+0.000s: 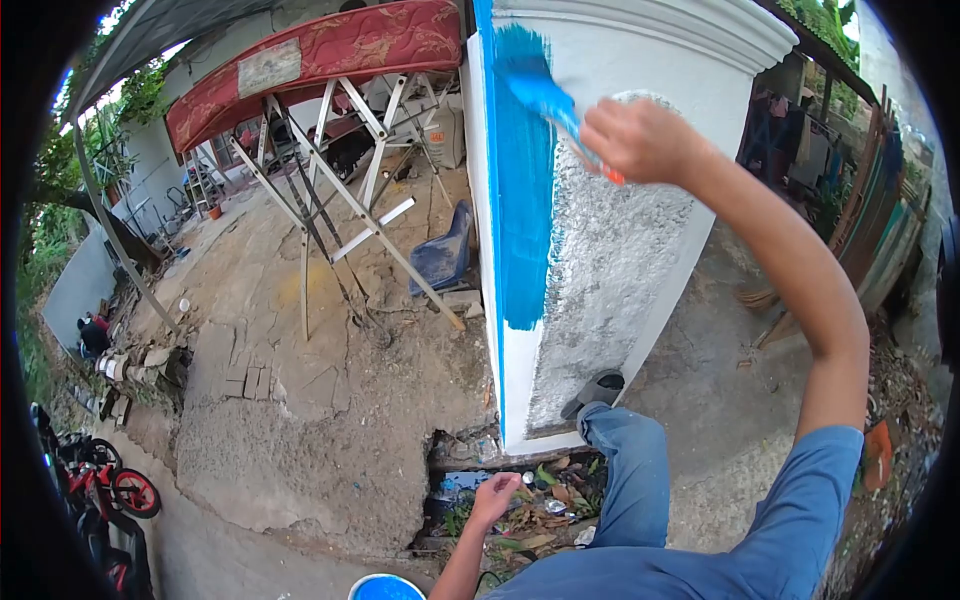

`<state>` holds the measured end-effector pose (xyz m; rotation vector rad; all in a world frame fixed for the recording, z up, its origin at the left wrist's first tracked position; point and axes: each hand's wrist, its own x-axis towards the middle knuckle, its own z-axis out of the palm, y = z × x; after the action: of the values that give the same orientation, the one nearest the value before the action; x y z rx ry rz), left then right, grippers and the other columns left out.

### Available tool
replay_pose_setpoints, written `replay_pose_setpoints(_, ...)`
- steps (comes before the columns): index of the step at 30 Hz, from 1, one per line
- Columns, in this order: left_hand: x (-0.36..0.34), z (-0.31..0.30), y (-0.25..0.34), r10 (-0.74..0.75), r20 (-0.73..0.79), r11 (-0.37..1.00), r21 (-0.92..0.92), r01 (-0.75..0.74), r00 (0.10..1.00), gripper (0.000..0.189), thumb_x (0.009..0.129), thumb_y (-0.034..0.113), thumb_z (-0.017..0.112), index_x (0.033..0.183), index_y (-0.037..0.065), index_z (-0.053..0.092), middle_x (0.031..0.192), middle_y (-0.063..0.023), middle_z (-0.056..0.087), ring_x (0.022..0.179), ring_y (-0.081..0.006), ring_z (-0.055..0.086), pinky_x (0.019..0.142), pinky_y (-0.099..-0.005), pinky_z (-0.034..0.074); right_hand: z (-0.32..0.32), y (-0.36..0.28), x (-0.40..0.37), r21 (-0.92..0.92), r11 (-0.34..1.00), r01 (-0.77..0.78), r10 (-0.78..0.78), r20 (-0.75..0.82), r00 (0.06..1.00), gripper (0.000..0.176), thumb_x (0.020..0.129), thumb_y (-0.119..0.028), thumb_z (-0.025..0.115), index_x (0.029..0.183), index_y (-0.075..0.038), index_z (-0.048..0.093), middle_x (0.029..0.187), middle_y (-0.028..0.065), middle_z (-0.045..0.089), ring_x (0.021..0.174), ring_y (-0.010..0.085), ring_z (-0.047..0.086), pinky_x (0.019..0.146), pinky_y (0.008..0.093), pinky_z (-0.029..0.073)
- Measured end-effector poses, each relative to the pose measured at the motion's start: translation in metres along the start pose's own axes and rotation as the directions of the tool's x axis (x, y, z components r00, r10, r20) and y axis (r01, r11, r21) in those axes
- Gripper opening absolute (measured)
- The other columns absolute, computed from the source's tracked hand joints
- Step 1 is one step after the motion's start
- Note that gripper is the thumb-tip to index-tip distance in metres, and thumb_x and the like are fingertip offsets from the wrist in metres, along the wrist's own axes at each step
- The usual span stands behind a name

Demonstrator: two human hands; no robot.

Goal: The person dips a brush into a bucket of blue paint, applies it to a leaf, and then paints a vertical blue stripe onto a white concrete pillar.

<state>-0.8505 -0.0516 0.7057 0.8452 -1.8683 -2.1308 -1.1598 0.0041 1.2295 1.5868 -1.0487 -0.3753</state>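
My right hand (640, 140) is closed around the handle of a paintbrush (543, 98), whose blue-covered bristles touch the upper part of a white pillar (650, 50). A band of wet-looking blue paint (525, 220) runs down the pillar's smooth left border, and white shows below it. Beside the band, the pillar's middle panel is rough and silvery white. Low in the view, my left hand (496, 497) hangs over a ditch with its fingers curled; whether anything is in them is too small to tell. A bucket of blue paint (386, 588) is at the bottom edge, left of that hand.
A sandalled foot (598, 392) rests by the pillar's base. Leaves and litter (545, 500) lie in the ditch. Left of the pillar are a blue plastic chair (443, 250) and a red mattress (320, 60) on metal frames. A red motorcycle (100, 485) stands lower left.
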Motion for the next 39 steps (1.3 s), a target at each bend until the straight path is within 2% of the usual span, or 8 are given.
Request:
replay_pose_setpoints(4, 0.000, 0.000, -0.001, -0.020, -0.022, 1.000, 0.016, 0.020, 1.000, 0.029, 0.090, 0.023, 0.059, 0.105, -0.001, 0.061, 0.096, -0.0060, 0.065, 0.089, -0.0110, 0.059, 0.078, -0.0252, 0.046, 0.007, -0.039, -0.016, 0.174, 0.984, 0.033, -0.033, -0.005, 0.999, 0.021, 0.076, -0.018, 0.064, 0.070, -0.005, 0.050, 0.066, 0.0049, 0.048, 0.061, 0.0169, 0.053, 0.043, 0.0282, 0.043)
replay_pose_setpoints(9, -0.003, 0.001, 0.005, -0.042, -0.012, 0.999, 0.014, 0.042, 0.999, 0.029, 0.090, 0.023, 0.059, 0.105, -0.001, 0.062, 0.097, -0.0057, 0.065, 0.088, -0.0107, 0.059, 0.078, -0.0248, 0.046, 0.003, -0.089, -0.032, 0.607, 0.795, -0.019, -0.032, 0.072, 0.997, 0.021, 0.076, -0.022, 0.062, 0.072, -0.005, 0.051, 0.066, 0.0079, 0.053, 0.059, 0.0227, 0.058, 0.046, 0.0339, 0.047)
replay_pose_setpoints(14, 0.001, 0.002, -0.002, -0.027, 0.002, 0.999, 0.032, 0.027, 1.000, 0.028, 0.090, 0.023, 0.058, 0.105, -0.001, 0.061, 0.096, -0.0053, 0.065, 0.087, -0.0106, 0.059, 0.078, -0.0247, 0.046, 0.021, -0.062, -0.032, 0.578, 0.814, -0.047, 0.071, -0.018, 0.997, 0.022, 0.077, -0.021, 0.065, 0.068, -0.006, 0.051, 0.062, 0.0062, 0.049, 0.051, 0.0205, 0.053, 0.042, 0.0327, 0.043)
replay_pose_setpoints(17, 0.006, 0.001, -0.008, -0.046, -0.017, 0.999, 0.017, 0.046, 0.999, 0.032, 0.088, 0.026, 0.061, 0.106, 0.000, 0.062, 0.097, -0.0074, 0.066, 0.089, -0.0131, 0.060, 0.080, -0.0265, 0.046, 0.010, -0.028, -0.025, 0.524, 0.839, -0.144, 0.125, 0.071, 0.990, 0.022, 0.078, -0.020, 0.065, 0.068, -0.006, 0.051, 0.061, 0.0063, 0.049, 0.050, 0.0214, 0.052, 0.043, 0.0325, 0.043)
replay_pose_setpoints(23, 0.004, 0.010, 0.003, -0.041, -0.002, 0.999, 0.031, 0.041, 0.999, 0.032, 0.088, 0.026, 0.061, 0.105, -0.001, 0.063, 0.096, -0.0078, 0.066, 0.088, -0.0131, 0.060, 0.079, -0.0270, 0.047, -0.023, 0.017, -0.015, 0.251, 0.962, -0.112, 0.160, -0.178, 0.971, 0.026, 0.082, -0.023, 0.061, 0.068, -0.005, 0.050, 0.059, 0.0061, 0.048, 0.050, 0.0214, 0.052, 0.047, 0.0314, 0.045)
replay_pose_setpoints(25, 0.006, 0.011, -0.004, -0.037, 0.005, 0.999, 0.030, 0.036, 0.999, 0.032, 0.087, 0.026, 0.061, 0.105, -0.001, 0.063, 0.096, -0.0079, 0.066, 0.088, -0.0131, 0.060, 0.078, -0.0271, 0.047, -0.031, 0.022, -0.014, 0.191, 0.971, -0.146, 0.199, -0.297, 0.934, 0.019, 0.077, -0.015, 0.067, 0.071, -0.003, 0.054, 0.061, 0.0074, 0.047, 0.050, 0.0218, 0.051, 0.043, 0.0316, 0.042)
replay_pose_setpoints(31, 0.007, 0.018, -0.011, -0.054, 0.025, 0.998, 0.045, 0.053, 0.998, 0.028, 0.090, 0.022, 0.059, 0.105, -0.001, 0.061, 0.098, -0.0072, 0.065, 0.090, -0.0131, 0.060, 0.081, -0.0257, 0.046, 0.009, -0.021, -0.026, 0.157, 0.981, -0.112, 0.139, -0.178, 0.974, 0.021, 0.077, -0.016, 0.065, 0.070, -0.005, 0.048, 0.063, 0.0057, 0.045, 0.054, 0.0192, 0.051, 0.041, 0.0306, 0.042)
replay_pose_setpoints(39, 0.001, 0.015, -0.006, -0.056, 0.018, 0.998, 0.033, 0.055, 0.998, 0.029, 0.090, 0.022, 0.057, 0.106, -0.001, 0.061, 0.098, -0.0075, 0.065, 0.091, -0.0134, 0.060, 0.081, -0.0264, 0.046, 0.024, -0.119, -0.051, 0.490, 0.870, -0.052, 0.031, 0.051, 0.998, 0.018, 0.076, -0.019, 0.060, 0.070, -0.004, 0.050, 0.065, 0.0068, 0.050, 0.059, 0.0209, 0.056, 0.044, 0.0318, 0.046)
